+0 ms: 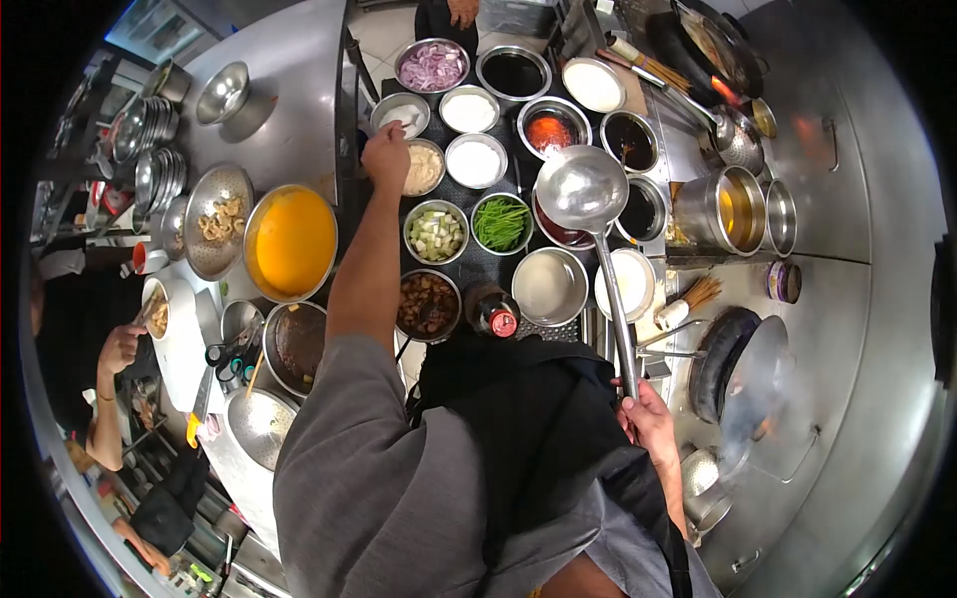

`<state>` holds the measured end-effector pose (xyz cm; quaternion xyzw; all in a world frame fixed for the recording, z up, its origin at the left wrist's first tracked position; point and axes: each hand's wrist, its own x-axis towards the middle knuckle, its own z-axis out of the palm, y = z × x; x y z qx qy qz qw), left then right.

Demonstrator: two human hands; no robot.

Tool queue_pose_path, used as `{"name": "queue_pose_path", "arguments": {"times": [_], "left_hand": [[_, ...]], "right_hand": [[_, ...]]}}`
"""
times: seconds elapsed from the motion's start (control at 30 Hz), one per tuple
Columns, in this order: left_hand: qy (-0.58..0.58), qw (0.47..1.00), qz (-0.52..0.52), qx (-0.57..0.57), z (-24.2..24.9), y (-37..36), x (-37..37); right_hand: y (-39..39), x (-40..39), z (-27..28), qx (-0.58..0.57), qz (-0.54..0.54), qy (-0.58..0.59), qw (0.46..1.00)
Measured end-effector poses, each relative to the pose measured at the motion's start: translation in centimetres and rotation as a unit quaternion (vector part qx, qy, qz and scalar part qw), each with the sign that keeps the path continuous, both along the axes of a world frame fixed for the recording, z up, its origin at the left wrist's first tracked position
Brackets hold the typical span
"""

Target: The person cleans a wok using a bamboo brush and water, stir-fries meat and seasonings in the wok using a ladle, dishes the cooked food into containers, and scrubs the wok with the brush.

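Fingers of the right hand [646, 411] are closed around the handle end of a long steel ladle [582, 189], whose axis runs from that grip toward 12 o'clock, tilting slightly to 11, with the round bowl pointing away and hovering over the seasoning bowls. At 10 o'clock from the ladle bowl, the left hand [385, 156] reaches over a small steel bowl of pale minced garlic [423, 167]. Its fingers are curled downward at the rim; whether they pinch anything I cannot tell.

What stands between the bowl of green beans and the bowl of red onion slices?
In the head view, two bowls of white powder stand between the green beans and the onion slices.
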<state>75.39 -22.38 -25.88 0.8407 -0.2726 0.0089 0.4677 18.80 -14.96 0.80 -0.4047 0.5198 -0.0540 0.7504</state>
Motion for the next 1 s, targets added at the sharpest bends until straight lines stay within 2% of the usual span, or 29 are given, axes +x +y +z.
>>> {"name": "queue_pose_path", "arguments": {"times": [0.03,0.07,0.17,0.3,0.4,0.57,0.7,0.77,0.8,0.87,0.9,0.93,1.0], "left_hand": [[0.079,0.993,0.004,-0.083,-1.2,0.0,0.8],[0.079,0.993,0.003,-0.083,-1.1,0.3,1.1],[0.235,0.944,0.067,-0.222,-0.2,0.8,1.3],[0.257,0.939,0.079,-0.213,1.8,2.1,0.5],[0.285,0.919,0.084,-0.26,3.6,2.8,-0.6],[0.317,0.903,0.048,-0.286,8.2,4.9,-4.1],[0.323,0.909,0.003,-0.264,12.0,6.8,-8.7],[0.254,0.946,-0.068,-0.189,13.3,7.1,-10.9],[0.254,0.946,-0.072,-0.188,13.3,6.4,-11.3],[0.06,0.974,-0.074,-0.207,12.6,4.9,-11.5],[0.021,0.985,-0.064,-0.157,11.6,3.9,-10.4],[0.021,0.985,-0.066,-0.158,10.7,2.5,-9.5],[-0.028,0.996,-0.072,-0.033,9.1,-0.1,-8.3]], "right_hand": [[0.1,0.0,0.0,0.0,0.005,-0.002,1.0],[0.1,0.1,0.0,0.0,0.004,-0.002,1.0],[0.0,0.3,0.1,-0.004,0.01,0.001,1.0],[-0.3,0.7,0.2,-0.005,0.023,0.01,1.0],[-0.6,1.1,-0.1,-0.004,0.026,0.01,1.0],[-1.7,2.5,-0.4,0.006,0.032,-0.006,0.999],[-2.8,4.0,-0.9,0.019,0.062,0.005,0.998],[-3.3,4.8,-1.3,0.026,0.077,0.01,0.997],[-3.6,5.2,-1.5,0.025,0.074,0.01,0.997],[-4.1,5.9,-1.9,0.037,0.093,-0.002,0.995],[-4.2,6.2,-2.1,0.039,0.093,-0.01,0.995],[-4.3,6.4,-2.1,0.038,0.091,-0.011,0.995],[-4.3,6.4,-1.9,0.051,0.101,-0.024,0.993]]}}
